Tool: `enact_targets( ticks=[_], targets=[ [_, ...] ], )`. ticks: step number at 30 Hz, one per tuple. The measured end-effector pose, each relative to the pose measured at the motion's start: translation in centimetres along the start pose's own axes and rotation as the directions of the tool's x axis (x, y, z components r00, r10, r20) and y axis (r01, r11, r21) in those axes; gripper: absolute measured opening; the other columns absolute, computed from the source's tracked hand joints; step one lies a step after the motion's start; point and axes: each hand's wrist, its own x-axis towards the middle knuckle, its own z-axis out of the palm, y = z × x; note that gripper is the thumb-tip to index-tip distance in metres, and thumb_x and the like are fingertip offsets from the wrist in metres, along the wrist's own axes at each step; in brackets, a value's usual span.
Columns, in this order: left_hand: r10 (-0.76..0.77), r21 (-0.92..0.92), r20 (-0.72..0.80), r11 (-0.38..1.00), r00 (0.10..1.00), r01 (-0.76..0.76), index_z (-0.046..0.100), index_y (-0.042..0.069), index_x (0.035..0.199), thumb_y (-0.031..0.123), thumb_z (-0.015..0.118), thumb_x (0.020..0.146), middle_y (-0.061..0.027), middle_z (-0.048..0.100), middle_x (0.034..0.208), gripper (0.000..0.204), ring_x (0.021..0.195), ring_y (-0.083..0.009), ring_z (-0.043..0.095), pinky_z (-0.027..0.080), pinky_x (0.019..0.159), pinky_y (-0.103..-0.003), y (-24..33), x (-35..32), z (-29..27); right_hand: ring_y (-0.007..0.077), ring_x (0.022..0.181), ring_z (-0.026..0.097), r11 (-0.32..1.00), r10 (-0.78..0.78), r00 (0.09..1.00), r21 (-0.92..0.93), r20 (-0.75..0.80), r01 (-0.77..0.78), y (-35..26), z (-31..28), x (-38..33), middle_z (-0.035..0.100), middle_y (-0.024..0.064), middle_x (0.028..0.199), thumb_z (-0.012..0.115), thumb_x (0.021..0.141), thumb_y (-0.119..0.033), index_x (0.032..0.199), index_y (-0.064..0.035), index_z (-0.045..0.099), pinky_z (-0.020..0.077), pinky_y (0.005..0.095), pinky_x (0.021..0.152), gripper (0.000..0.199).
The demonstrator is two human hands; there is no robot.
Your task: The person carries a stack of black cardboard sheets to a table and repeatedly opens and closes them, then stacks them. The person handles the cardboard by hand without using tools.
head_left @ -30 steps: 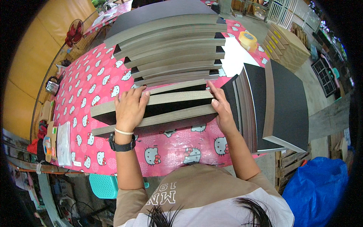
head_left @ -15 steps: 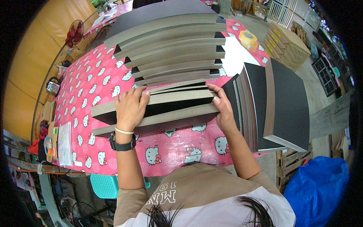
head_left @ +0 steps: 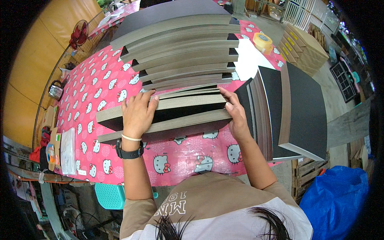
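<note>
In front of me, black boards with grey edges [head_left: 180,105] stand on edge in two bundles, a black gap between them. My left hand [head_left: 139,113] lies across their left part, fingers over the far side and thumb on the edges, gripping them. At the right end, my right hand [head_left: 237,115] pinches the corner, with thumb and fingertips on the edges. A few far boards lean slightly apart from the rest near my right fingers. Just beyond rises a tall stack of similar black boards [head_left: 180,44], laid in staggered bundles.
More black boards [head_left: 306,108] stand at the right of the pink patterned tablecloth [head_left: 96,86]. A tape roll [head_left: 263,43] and white paper [head_left: 250,60] lie at the back right. Clear plastic sleeves [head_left: 68,152] lie at the left edge. A teal stool [head_left: 110,197] stands below.
The thin boards at the far side of the bundle have parted a little more near my right fingers, showing a darker gap. Both hands stay almost in place.
</note>
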Motion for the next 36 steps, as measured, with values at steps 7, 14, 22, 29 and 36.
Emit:
enact_targets(
  ticks=[7,14,22,29,36],
  targets=[
    [0.001,0.022,0.010,1.000,1.000,-0.001,0.057,0.015,0.113,0.040,0.040,0.090,-0.0080,0.059,0.103,0.037,0.099,-0.0283,0.053,0.029,0.094,-0.052,0.1,0.0,0.0,0.0208,0.111,0.041,0.999,0.021,0.999,-0.041,-0.030,-0.023,0.3,-0.2,-0.3,0.042,0.0106,0.115,0.051,0.082,-0.034,0.124,0.0002,0.043,0.0271,0.0329,0.099,0.055],
    [-0.002,-0.008,0.010,1.000,1.000,0.002,0.058,0.015,0.112,0.041,0.041,0.090,-0.0082,0.059,0.103,0.038,0.099,-0.0286,0.053,0.029,0.095,-0.052,0.3,0.0,-0.2,0.0195,0.110,0.041,0.989,0.101,0.995,0.105,0.004,-0.101,0.1,0.0,-0.3,0.046,0.0117,0.114,0.051,0.082,-0.033,0.125,-0.0016,0.040,0.0280,0.0315,0.098,0.054],
    [-0.009,-0.022,0.056,1.000,0.998,0.010,0.056,0.013,0.116,0.049,0.045,0.086,-0.0090,0.058,0.107,0.048,0.103,-0.0290,0.050,0.027,0.096,-0.053,0.1,-0.1,-0.6,0.0201,0.108,0.045,0.987,0.090,0.996,0.134,0.015,-0.091,0.1,0.3,-0.4,0.048,0.0135,0.115,0.052,0.082,-0.034,0.127,-0.0016,0.039,0.0305,0.0318,0.097,0.057],
    [0.150,-0.089,0.037,0.985,0.988,-0.146,0.050,0.012,0.122,0.051,0.062,0.073,-0.0094,0.055,0.116,0.064,0.112,-0.0296,0.046,0.025,0.098,-0.053,0.0,-0.4,-0.9,0.0216,0.113,0.043,0.997,0.009,1.000,0.077,-0.008,-0.008,0.7,0.1,0.1,0.045,0.0106,0.118,0.056,0.084,-0.026,0.125,-0.0016,0.042,0.0327,0.0338,0.098,0.050],
    [0.097,-0.098,0.041,0.991,0.994,-0.093,0.056,0.008,0.110,0.040,0.064,0.076,-0.0123,0.059,0.102,0.047,0.100,-0.0296,0.052,0.029,0.092,-0.046,0.0,-0.1,-0.2,0.0201,0.112,0.044,0.998,0.001,1.000,0.055,0.018,-0.002,0.7,-0.6,0.6,0.045,0.0107,0.116,0.058,0.085,-0.028,0.126,-0.0030,0.043,0.0343,0.0329,0.097,0.051]
  ],
)
